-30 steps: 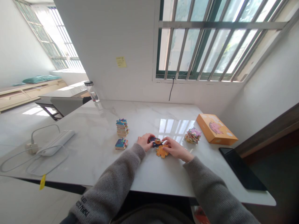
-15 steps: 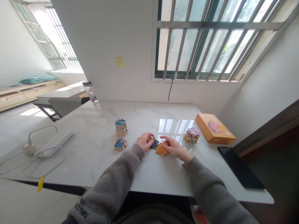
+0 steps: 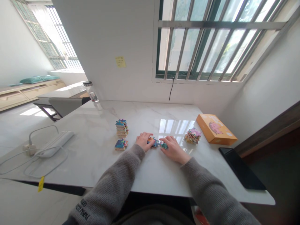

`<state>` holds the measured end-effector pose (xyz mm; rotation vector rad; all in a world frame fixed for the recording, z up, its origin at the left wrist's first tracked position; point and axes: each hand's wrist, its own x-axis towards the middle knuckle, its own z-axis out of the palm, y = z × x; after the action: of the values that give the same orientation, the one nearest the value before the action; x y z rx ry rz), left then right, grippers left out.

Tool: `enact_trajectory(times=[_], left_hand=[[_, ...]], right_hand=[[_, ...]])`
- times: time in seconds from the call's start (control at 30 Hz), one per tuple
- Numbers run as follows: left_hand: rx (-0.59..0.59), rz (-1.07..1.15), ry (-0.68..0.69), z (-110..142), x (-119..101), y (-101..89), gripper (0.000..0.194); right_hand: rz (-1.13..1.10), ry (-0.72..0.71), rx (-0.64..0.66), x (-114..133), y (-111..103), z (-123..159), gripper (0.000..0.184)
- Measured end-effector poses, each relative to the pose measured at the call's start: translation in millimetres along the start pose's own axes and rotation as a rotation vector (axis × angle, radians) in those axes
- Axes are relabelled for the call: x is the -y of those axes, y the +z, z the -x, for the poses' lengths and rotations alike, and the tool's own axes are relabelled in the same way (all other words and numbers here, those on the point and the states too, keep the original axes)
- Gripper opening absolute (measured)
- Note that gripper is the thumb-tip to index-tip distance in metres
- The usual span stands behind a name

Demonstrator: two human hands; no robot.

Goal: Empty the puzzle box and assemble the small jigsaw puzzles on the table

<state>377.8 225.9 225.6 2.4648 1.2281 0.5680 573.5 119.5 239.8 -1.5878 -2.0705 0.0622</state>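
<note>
Jigsaw pieces [image 3: 154, 142] between left hand [image 3: 144, 140] and right hand [image 3: 173, 150] (flat, seemingly not gripping)

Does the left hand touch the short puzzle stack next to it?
Apart: the head view shows bare tabletop between the left hand and the short puzzle stack.
</note>
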Motion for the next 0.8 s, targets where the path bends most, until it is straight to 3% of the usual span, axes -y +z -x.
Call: enact_trajectory(times=[0.13, 0.2, 0.3, 0.5, 0.6, 0.7, 0.8], left_hand=[[0.051, -0.060, 0.083, 4.3, 1.5, -2.5, 0.068], [0.083, -0.106, 0.118, 5.1, 1.6, -3.5, 0.066], [0.099, -0.130, 0.141, 4.6, 1.8, -4.2, 0.055], [0.081, -0.095, 0.148, 5.9, 2.5, -3.2, 0.062], [0.007, -0.040, 0.173, 7.0, 1.1, -4.1, 0.064], [-0.110, 0.065, 0.278, 7.0, -2.8, -7.3, 0.055], [-0.169, 0.207, 0.364, 7.4, -7.5, -10.4, 0.044]], right_hand=[[0.074, 0.152, -0.017, -5.9, -6.9, -0.1, 0.050], [0.132, 0.213, 0.049, -7.4, -7.6, -0.2, 0.060], [0.178, 0.232, 0.099, -7.1, -7.6, -0.5, 0.060], [0.260, 0.266, 0.092, -8.4, -12.1, -0.4, 0.058], [0.273, 0.283, 0.014, -12.8, -14.4, 0.5, 0.061], [0.202, 0.176, -0.125, -14.6, -15.5, 0.8, 0.062], [0.094, -0.072, -0.175, -9.3, -15.0, 0.4, 0.065]])
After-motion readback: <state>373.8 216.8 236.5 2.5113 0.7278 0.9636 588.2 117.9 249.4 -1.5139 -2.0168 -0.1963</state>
